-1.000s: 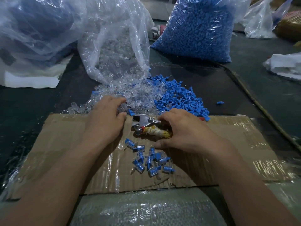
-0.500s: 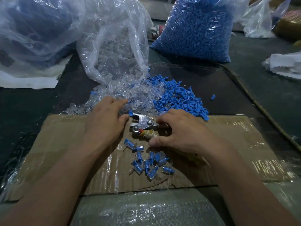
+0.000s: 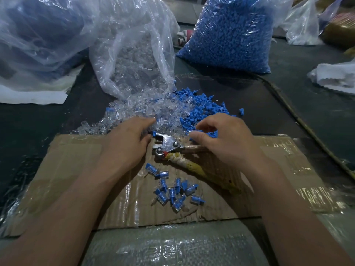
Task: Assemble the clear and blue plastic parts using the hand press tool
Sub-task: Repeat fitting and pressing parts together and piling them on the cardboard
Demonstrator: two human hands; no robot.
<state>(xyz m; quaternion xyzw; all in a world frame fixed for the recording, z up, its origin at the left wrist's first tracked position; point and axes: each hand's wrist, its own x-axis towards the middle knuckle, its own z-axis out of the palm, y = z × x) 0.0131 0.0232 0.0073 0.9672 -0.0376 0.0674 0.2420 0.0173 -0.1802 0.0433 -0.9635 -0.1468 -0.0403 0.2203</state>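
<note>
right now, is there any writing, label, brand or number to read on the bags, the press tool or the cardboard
None: no text can be read anywhere.
The hand press tool shows bare metal with no legible stamp.
The bag of blue parts, the bag of clear parts and the cardboard show no print.

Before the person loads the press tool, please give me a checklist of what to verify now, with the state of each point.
1. Press tool lies on the cardboard, between both hands: ok.
2. Left hand reaches the clear parts: ok.
3. Right hand reaches the blue parts: ok.
4. A part pinched in either hand: cannot tell.
5. Finished pieces lie beside the tool, not under its head: ok.
</note>
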